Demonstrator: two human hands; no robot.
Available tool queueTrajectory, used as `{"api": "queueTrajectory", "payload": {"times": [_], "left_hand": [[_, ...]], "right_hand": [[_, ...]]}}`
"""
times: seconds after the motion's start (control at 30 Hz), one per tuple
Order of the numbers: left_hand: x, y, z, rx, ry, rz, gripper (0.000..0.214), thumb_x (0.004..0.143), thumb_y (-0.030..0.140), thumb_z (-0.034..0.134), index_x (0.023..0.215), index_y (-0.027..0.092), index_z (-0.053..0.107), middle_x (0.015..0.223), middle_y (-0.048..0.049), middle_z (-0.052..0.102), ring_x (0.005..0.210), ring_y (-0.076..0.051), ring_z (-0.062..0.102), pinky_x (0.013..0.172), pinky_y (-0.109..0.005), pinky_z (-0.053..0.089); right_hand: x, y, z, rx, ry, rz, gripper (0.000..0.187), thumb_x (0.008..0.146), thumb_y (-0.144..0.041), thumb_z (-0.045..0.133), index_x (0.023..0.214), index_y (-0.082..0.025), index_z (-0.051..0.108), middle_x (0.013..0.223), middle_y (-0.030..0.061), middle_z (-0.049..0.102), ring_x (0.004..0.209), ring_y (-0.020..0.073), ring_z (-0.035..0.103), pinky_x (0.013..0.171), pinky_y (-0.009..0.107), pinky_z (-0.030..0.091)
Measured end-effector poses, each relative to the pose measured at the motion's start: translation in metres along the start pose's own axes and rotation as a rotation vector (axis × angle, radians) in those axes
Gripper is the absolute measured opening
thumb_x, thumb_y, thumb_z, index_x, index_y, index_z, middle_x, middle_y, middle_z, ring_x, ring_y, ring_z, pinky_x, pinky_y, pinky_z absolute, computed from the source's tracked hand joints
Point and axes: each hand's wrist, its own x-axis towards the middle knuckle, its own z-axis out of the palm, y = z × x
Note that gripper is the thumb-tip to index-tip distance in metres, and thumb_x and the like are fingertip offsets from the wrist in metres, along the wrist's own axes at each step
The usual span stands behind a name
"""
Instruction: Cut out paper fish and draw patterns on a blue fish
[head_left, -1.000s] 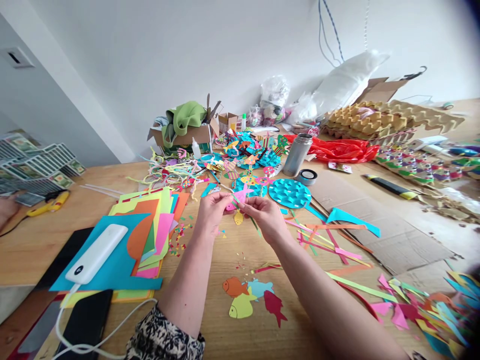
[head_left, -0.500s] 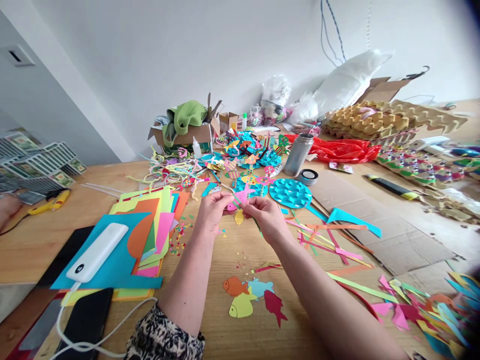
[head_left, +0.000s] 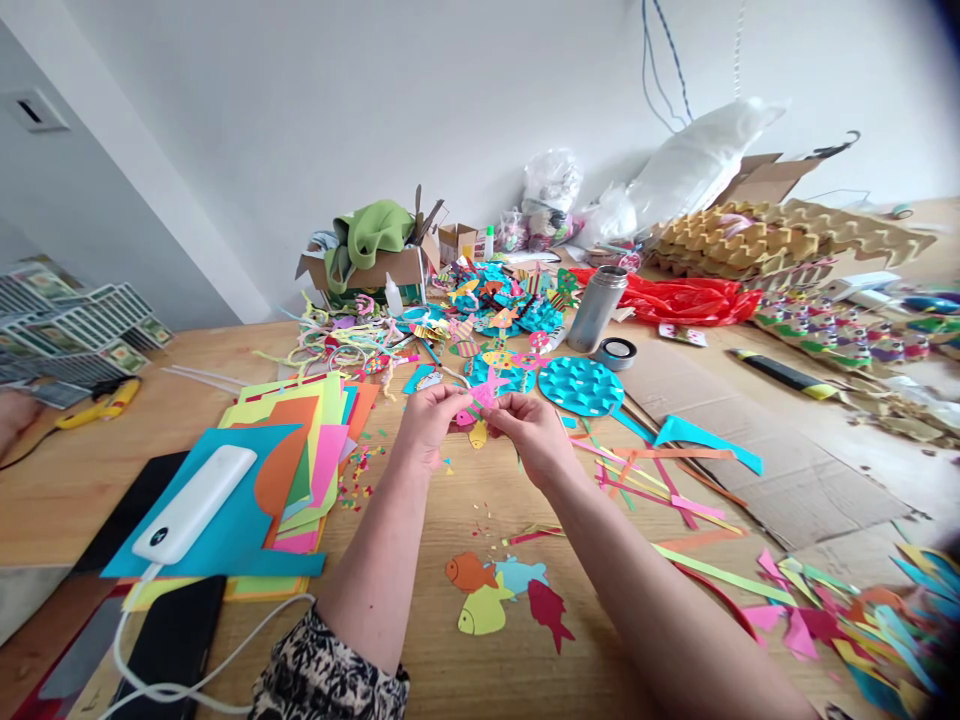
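Pink paper fish (head_left: 487, 393) is pinched by the left hand (head_left: 429, 420) and right hand (head_left: 534, 428); probably light, bendy and easily torn, it should be held softly by its edges.

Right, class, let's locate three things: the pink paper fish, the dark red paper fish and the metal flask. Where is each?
Pink paper fish (head_left: 485, 394): head view, upper body near its tail.
Dark red paper fish (head_left: 546, 602): head view, middle of its body.
Metal flask (head_left: 595, 312): head view, its side.

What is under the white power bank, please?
The white power bank lies on a blue paper sheet, and yellow paper shows past that sheet's near edge. The patch directly beneath the power bank is covered, so I cannot see it.
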Motion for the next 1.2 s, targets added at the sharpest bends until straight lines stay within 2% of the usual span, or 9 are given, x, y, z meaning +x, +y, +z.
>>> {"api": "queueTrajectory", "payload": {"times": [0.2,0.33,0.47,0.8,0.97,1.2], "left_hand": [[0.0009,-0.0029,0.0018,0.040,0.011,0.033,0.019,0.052,0.031,0.076,0.061,0.016,0.069,0.052,0.0034,0.055,0.051,-0.010,0.050,0.052,-0.024,0.049],[-0.0007,-0.0042,0.0057,0.057,0.017,0.031,0.019,0.050,0.031,0.075,0.061,0.016,0.069,0.052,0.0026,0.057,0.050,-0.010,0.051,0.052,-0.024,0.048],[-0.0014,-0.0043,0.0078,0.055,0.022,0.021,0.019,0.049,0.031,0.074,0.060,0.016,0.069,0.052,0.0019,0.059,0.049,-0.011,0.051,0.051,-0.024,0.047],[0.0004,-0.0024,0.0021,0.011,0.029,0.022,0.017,0.053,0.030,0.075,0.060,0.017,0.067,0.053,0.0036,0.058,0.050,-0.009,0.051,0.050,-0.021,0.044],[-0.0013,-0.0018,0.0027,-0.003,0.010,0.012,0.017,0.056,0.031,0.074,0.058,0.017,0.065,0.054,0.0029,0.057,0.051,-0.011,0.053,0.054,-0.025,0.049],[0.0032,-0.0048,0.0004,-0.001,0.027,0.024,0.020,0.052,0.030,0.079,0.062,0.015,0.070,0.053,0.0022,0.060,0.050,-0.011,0.053,0.053,-0.024,0.047]], "right_hand": [[-0.0011,-0.0013,-0.0005,-0.017,-0.018,0.006,0.030,0.059,-0.040,0.079,0.060,-0.019,0.057,0.054,-0.0022,0.057,0.053,0.0116,0.049,0.055,0.027,0.036],[-0.0008,-0.0011,-0.0009,-0.022,-0.032,-0.003,0.033,0.059,-0.043,0.080,0.059,-0.020,0.056,0.054,-0.0035,0.054,0.052,0.0108,0.045,0.054,0.027,0.035],[-0.0004,-0.0012,-0.0008,-0.004,-0.034,-0.007,0.030,0.059,-0.039,0.079,0.057,-0.020,0.056,0.053,-0.0038,0.054,0.052,0.0104,0.044,0.054,0.026,0.035],[-0.0010,-0.0025,-0.0009,-0.020,-0.040,0.008,0.021,0.060,-0.034,0.073,0.058,-0.019,0.058,0.053,-0.0009,0.060,0.052,0.0119,0.050,0.055,0.027,0.037],[0.0003,0.0001,-0.0022,-0.034,-0.029,-0.010,0.021,0.061,-0.034,0.072,0.058,-0.020,0.057,0.054,-0.0016,0.059,0.052,0.0118,0.050,0.055,0.027,0.037],[0.0007,0.0003,-0.0025,-0.042,-0.044,-0.006,0.018,0.062,-0.032,0.071,0.059,-0.020,0.058,0.054,-0.0005,0.061,0.052,0.0119,0.051,0.055,0.027,0.037]]}}
